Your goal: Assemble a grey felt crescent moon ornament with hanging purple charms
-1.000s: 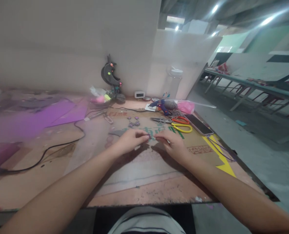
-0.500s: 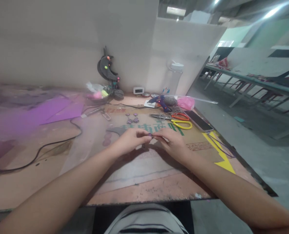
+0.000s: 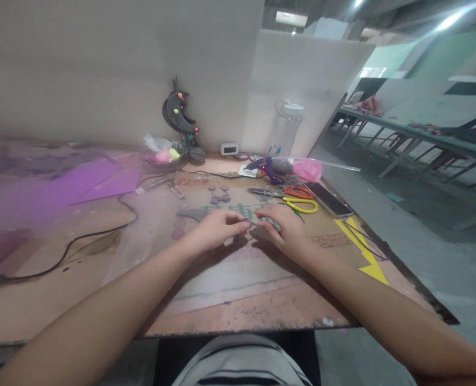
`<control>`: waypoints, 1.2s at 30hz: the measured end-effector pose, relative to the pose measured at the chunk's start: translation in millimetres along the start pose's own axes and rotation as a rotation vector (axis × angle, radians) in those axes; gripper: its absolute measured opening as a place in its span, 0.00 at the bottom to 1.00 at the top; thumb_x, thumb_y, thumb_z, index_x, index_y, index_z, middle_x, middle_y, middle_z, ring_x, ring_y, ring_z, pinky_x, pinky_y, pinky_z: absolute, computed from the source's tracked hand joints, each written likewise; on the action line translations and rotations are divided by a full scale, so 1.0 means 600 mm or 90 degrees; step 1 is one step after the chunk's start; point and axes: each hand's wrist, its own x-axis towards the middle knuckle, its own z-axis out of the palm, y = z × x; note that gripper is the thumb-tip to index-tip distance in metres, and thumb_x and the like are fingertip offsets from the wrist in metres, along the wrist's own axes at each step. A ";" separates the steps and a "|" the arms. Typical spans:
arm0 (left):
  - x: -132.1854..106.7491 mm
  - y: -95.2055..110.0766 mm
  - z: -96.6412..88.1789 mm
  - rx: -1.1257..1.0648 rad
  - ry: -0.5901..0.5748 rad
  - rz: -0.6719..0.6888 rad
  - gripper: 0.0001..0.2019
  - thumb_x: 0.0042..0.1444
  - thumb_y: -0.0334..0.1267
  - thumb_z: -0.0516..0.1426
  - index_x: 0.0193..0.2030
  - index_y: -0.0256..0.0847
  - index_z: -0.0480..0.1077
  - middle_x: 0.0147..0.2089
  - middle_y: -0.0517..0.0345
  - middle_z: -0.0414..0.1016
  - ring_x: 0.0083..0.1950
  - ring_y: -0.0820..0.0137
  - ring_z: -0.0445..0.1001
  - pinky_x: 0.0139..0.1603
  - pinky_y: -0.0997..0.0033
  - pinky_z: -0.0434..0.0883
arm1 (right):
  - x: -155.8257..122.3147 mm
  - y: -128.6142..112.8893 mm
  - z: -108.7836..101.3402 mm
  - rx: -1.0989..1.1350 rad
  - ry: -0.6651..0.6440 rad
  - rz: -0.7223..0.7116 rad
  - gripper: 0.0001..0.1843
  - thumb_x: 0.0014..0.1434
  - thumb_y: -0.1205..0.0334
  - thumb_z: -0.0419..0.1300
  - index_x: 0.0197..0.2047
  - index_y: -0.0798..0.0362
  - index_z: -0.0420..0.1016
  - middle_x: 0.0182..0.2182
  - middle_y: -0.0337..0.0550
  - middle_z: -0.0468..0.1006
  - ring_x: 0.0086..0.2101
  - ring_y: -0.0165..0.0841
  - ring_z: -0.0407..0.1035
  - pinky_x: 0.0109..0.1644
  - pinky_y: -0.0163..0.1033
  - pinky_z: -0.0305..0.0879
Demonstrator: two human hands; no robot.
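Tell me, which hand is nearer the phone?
Right. The right hand is left of the phone and closer to the table's front edge; the left hand is farther left, past the right one.

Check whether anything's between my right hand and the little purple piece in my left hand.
Nothing visible stands between your right hand and the purple piece your left hand pinches; the phone lies off to the right.
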 end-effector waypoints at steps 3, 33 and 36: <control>0.007 -0.005 -0.004 -0.010 0.001 0.010 0.15 0.53 0.50 0.61 0.33 0.39 0.77 0.29 0.54 0.76 0.29 0.69 0.73 0.27 0.73 0.67 | 0.001 0.018 -0.003 0.004 0.012 0.059 0.14 0.68 0.57 0.52 0.49 0.51 0.76 0.43 0.50 0.80 0.45 0.42 0.72 0.51 0.48 0.66; 0.031 -0.002 -0.037 0.020 0.084 0.094 0.11 0.47 0.43 0.64 0.32 0.38 0.75 0.30 0.55 0.79 0.32 0.67 0.75 0.34 0.69 0.68 | 0.043 0.009 0.058 0.210 -0.100 0.219 0.08 0.61 0.60 0.58 0.37 0.52 0.77 0.34 0.42 0.82 0.38 0.36 0.76 0.46 0.41 0.71; 0.039 -0.012 -0.037 -0.005 0.074 0.103 0.11 0.49 0.43 0.64 0.34 0.37 0.76 0.33 0.52 0.80 0.34 0.66 0.77 0.38 0.67 0.71 | 0.042 0.010 0.055 0.194 -0.094 0.209 0.11 0.64 0.61 0.55 0.33 0.53 0.76 0.30 0.39 0.81 0.34 0.34 0.75 0.43 0.38 0.69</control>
